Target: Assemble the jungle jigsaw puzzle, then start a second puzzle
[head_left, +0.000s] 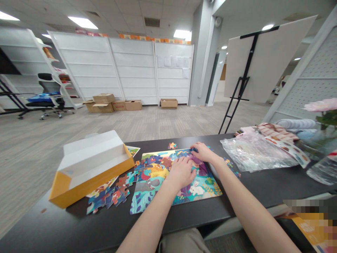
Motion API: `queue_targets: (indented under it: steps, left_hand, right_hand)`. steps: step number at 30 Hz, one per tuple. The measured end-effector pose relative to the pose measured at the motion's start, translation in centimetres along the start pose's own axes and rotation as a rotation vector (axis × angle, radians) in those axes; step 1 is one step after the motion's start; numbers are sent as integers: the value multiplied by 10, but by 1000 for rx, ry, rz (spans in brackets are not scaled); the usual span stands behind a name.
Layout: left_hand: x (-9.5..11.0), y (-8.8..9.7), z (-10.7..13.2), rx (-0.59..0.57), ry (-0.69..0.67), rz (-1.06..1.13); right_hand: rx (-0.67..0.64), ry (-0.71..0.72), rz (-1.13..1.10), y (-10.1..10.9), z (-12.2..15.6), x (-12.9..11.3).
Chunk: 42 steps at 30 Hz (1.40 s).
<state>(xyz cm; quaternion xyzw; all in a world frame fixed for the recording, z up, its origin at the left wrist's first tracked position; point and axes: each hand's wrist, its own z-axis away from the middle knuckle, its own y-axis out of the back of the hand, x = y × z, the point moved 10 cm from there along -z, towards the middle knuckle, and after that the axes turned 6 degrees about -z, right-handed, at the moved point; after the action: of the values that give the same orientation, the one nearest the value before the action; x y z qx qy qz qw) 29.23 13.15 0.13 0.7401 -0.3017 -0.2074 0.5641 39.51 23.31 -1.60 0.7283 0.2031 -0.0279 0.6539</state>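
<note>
A colorful jigsaw puzzle (pixel 155 184) with animals and plants lies on the black table in front of me, largely joined together. My left hand (pixel 183 171) rests on the middle of the puzzle, fingers stretched out and palm down. At the far right edge, my right hand (pixel 202 152) has its fingers closed on a dark blue puzzle piece (pixel 195 150), partly hidden by the fingertips. Loose puzzle pieces (pixel 113 196) lie in a pile to the left. One single orange piece (pixel 172 145) sits beyond the far edge, and several more pieces (pixel 229 162) lie beside my right forearm.
An open yellow and white box (pixel 92 181) stands at the left of the table. To the right are a crinkled clear plastic bag (pixel 258 151), folded cloths (pixel 279 130) and a glass vase with a pink flower (pixel 322 104). Another person's blurred part shows at lower right.
</note>
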Motion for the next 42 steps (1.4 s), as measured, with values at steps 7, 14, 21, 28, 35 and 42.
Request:
queue_targets:
  steps: [7, 14, 21, 28, 35, 42]
  left_hand:
    - [-5, -6, 0, -31, -2, 30]
    - [-16, -11, -2, -60, 66, 115]
    - [-16, -12, -3, -76, 14, 90]
    - [-7, -8, -1, -73, -21, 40]
    - [-48, 18, 23, -103, 98, -34]
    - [-169, 44, 86, -156, 487, -89]
  right_hand:
    - [53, 15, -45, 4, -1, 2]
    - [-152, 34, -262, 5, 8, -4]
    - [-486, 19, -491, -16, 28, -17]
    - [-492, 25, -446, -19, 27, -18]
    - [-511, 53, -416, -22, 28, -22]
    - [-352, 32, -192, -17, 16, -13]
